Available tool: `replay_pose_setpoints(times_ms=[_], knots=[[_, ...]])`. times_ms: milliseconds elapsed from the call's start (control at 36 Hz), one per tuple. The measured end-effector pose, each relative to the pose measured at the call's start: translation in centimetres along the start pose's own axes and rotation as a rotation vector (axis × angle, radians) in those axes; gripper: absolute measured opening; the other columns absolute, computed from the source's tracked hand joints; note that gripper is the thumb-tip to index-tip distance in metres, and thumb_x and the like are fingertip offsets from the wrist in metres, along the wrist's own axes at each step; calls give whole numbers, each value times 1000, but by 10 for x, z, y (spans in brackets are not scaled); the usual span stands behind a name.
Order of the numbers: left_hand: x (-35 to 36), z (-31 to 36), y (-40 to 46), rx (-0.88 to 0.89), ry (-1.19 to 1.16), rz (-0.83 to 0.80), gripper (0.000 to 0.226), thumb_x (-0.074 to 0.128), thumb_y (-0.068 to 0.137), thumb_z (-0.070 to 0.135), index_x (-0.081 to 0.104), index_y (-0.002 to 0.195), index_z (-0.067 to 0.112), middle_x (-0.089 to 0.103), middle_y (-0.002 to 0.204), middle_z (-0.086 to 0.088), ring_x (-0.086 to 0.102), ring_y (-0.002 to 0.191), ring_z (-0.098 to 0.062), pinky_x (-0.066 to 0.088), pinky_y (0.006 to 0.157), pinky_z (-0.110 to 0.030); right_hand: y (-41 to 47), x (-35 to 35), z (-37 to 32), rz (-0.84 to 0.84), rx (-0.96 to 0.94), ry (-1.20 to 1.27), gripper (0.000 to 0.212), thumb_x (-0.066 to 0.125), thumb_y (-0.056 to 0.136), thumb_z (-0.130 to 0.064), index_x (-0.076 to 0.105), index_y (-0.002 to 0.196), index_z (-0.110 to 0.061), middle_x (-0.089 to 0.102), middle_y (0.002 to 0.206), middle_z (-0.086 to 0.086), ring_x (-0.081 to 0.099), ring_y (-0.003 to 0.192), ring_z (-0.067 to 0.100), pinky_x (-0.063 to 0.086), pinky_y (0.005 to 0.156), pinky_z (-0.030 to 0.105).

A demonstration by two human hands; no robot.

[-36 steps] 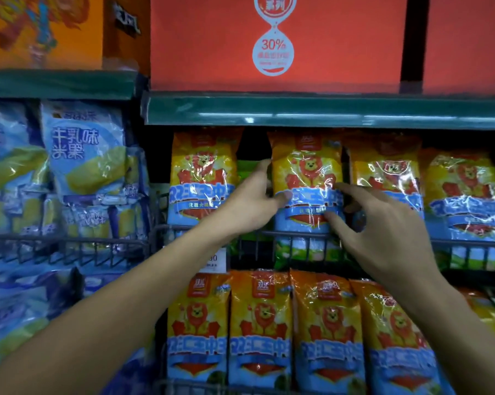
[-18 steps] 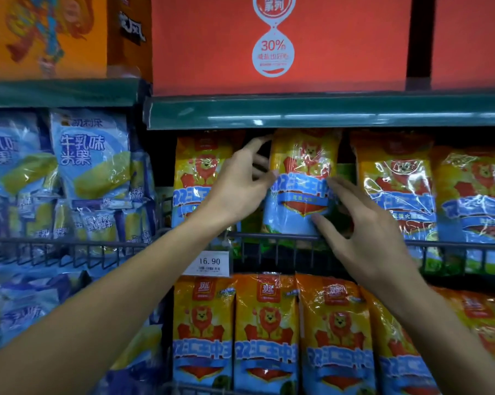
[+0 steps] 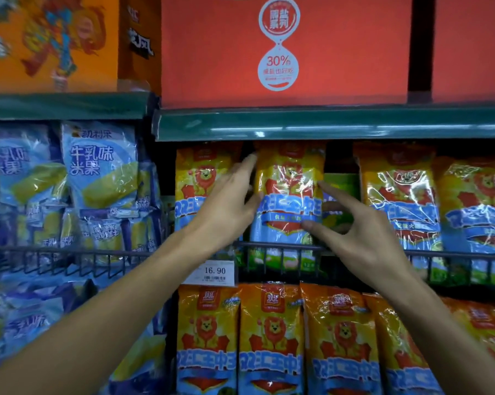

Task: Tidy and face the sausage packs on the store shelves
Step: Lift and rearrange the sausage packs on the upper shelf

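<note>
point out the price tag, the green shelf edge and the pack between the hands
price tag [image 3: 215,271]: head view, on its printed number
green shelf edge [image 3: 326,125]: head view, front strip
sausage pack [image 3: 287,192]: head view, middle of its front

Sausage pack [image 3: 289,195] upright behind wire rail [image 3: 280,246], betw left hand [image 3: 229,203] & right hand [image 3: 360,238], price tag [image 3: 212,272] below-left
</note>
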State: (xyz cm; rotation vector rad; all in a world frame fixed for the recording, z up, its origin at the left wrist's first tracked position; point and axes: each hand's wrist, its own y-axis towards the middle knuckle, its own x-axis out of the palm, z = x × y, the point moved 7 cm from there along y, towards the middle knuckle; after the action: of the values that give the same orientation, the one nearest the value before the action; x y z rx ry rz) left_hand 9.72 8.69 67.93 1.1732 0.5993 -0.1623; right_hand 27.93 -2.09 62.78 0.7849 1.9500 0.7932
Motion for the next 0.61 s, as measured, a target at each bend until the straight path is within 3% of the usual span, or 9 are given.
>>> replay_pose_setpoints(times_ms=[56, 139, 194, 306, 444, 611], knots=[[6, 2, -11, 56, 71, -6, 67, 58, 105, 13, 27, 163, 24, 29, 164, 3, 40, 145, -16, 41, 116, -33, 0, 2, -1, -5, -13, -28, 81, 64, 80, -66, 33, 154, -53, 52, 100, -40, 68, 75, -6, 60, 67, 26], [14, 3, -30, 145, 74, -15, 63, 57, 104, 8, 34, 161, 22, 14, 168, 12, 21, 152, -6, 32, 124, -32, 1, 1, 0, -9, -9, -6, 82, 62, 77, -68, 34, 152, -55, 54, 104, -38, 68, 79, -8, 62, 74, 28], [15, 3, -39, 246, 139, 2, 60, 59, 103, 8, 40, 159, 19, 20, 169, 8, 15, 157, -10, 23, 128, -38, 1, -1, 2, -4, -3, 24, 79, 66, 78, -65, 36, 151, -56, 56, 108, -35, 69, 81, -5, 63, 77, 33], [6, 1, -44, 372, 224, 30, 50, 60, 105, 12, 49, 153, 21, 36, 165, 2, 20, 158, -17, 11, 129, -54, 3, -2, 0, 20, -22, 16, 73, 73, 84, -56, 40, 149, -56, 55, 105, -38, 69, 82, -5, 64, 75, 35], [5, -6, -45, 385, 239, -85, 49, 42, 112, 27, 35, 161, 28, 20, 171, 9, 6, 160, -8, -1, 130, -47, 7, -1, -1, 10, -17, 28, 73, 75, 84, -51, 41, 148, -57, 54, 107, -37, 70, 84, 3, 63, 78, 38], [7, -8, -45, 378, 226, -157, 51, 39, 114, 26, 27, 163, 28, 9, 173, 12, -4, 160, -5, -7, 129, -48, 9, -1, -3, 21, -28, 5, 75, 72, 80, -58, 37, 146, -62, 53, 102, -40, 67, 80, -6, 61, 75, 28]])
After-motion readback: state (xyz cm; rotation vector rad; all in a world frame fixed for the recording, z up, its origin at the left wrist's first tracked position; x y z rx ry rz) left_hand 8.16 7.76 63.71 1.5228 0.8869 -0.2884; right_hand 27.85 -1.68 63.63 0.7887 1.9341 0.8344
